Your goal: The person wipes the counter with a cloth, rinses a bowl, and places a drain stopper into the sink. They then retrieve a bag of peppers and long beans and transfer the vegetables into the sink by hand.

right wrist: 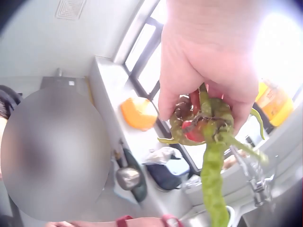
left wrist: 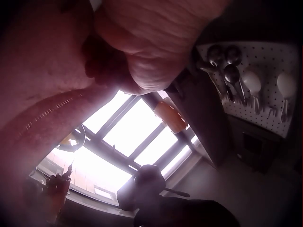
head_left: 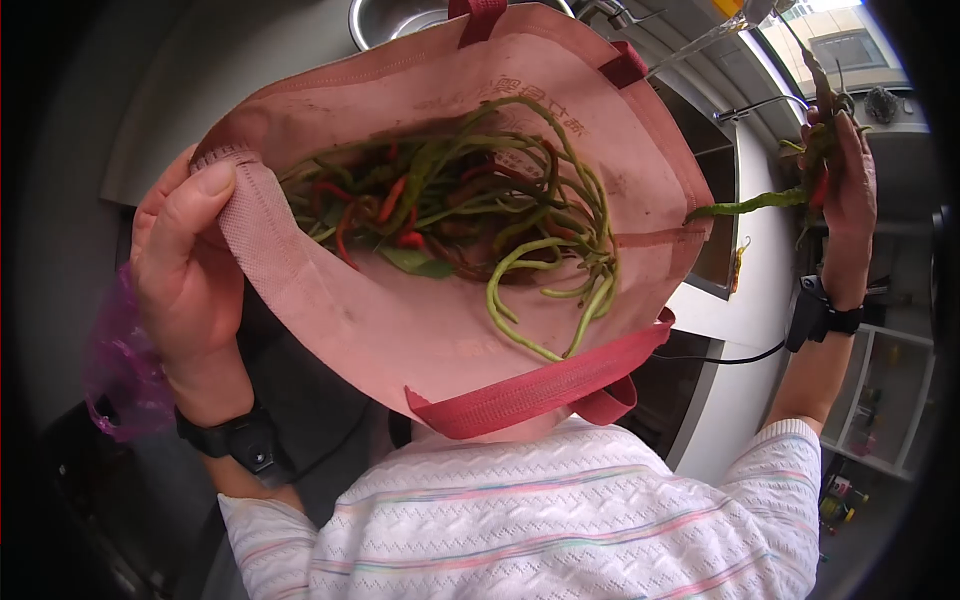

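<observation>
A pink fabric bag (head_left: 400,330) with red handles is held open in front of me. Inside lie long green beans (head_left: 545,270) mixed with red and green chilli peppers (head_left: 390,205). My left hand (head_left: 185,260) grips the bag's rim at the left, thumb over the edge; the left wrist view shows only the hand (left wrist: 142,52) close up against the bag's cloth (left wrist: 42,109). My right hand (head_left: 845,175) is raised at the far right, apart from the bag, holding a bunch of peppers (head_left: 790,190). In the right wrist view the fingers (right wrist: 189,80) curl round green and red peppers (right wrist: 203,127).
A purple plastic bag (head_left: 120,360) hangs by my left wrist. A metal sink bowl (head_left: 390,18) sits behind the bag, with a tap (right wrist: 251,175) and a white counter (head_left: 750,260) at the right. Utensils hang on a pegboard (left wrist: 255,85). An orange object (right wrist: 138,113) lies on the window ledge.
</observation>
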### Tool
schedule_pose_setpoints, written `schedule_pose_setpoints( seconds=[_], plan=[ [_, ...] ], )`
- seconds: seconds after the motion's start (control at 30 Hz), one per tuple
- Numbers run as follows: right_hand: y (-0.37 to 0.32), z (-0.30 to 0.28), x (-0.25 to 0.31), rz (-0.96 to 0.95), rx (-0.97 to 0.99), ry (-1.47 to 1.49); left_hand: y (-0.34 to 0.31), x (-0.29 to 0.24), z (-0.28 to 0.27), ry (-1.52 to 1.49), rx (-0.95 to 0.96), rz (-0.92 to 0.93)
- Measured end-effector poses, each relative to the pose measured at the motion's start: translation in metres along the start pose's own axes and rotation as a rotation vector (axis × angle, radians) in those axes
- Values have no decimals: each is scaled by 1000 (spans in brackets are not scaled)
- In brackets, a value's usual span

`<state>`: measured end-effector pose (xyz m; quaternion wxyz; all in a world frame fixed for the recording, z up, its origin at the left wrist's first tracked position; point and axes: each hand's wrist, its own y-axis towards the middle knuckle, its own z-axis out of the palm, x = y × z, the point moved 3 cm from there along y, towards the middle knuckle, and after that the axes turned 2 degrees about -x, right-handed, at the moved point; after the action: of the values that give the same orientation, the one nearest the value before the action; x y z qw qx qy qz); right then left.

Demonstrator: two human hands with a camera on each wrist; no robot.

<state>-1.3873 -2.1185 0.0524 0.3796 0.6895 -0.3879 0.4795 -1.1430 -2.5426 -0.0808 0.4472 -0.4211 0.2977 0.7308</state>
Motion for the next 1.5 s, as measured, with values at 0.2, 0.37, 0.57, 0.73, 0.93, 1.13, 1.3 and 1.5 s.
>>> schedule_pose_setpoints(
  seconds=[0.2, 0.37, 0.57, 0.73, 0.93, 1.13, 1.3, 1.5],
  plan=[
    [11, -65, -36, 173, 5, 347, -2, 0, 1, 1, 46, 12],
    [8, -57, -41, 304, -212, -668, 0, 1, 0, -15, 78, -4],
    [-26, 135, 13, -12, 214, -587, 2, 3, -4, 17, 26, 7],
    [-42, 245, -86, -121, 990, -1499, 1, 3, 1, 2, 8, 20],
    [-44, 250, -136, -108, 1043, -1577, -4, 0, 1, -31, 6, -7],
    [-25, 237, -71, -44, 978, -1301, -3, -2, 2, -14, 32, -12],
    [-9, 204, -7, 485, 775, -339, -1, -1, 1, 1, 26, -14],
    [-21, 97, 50, 167, 475, 29, 0, 1, -2, -13, 24, -14]
  ],
)
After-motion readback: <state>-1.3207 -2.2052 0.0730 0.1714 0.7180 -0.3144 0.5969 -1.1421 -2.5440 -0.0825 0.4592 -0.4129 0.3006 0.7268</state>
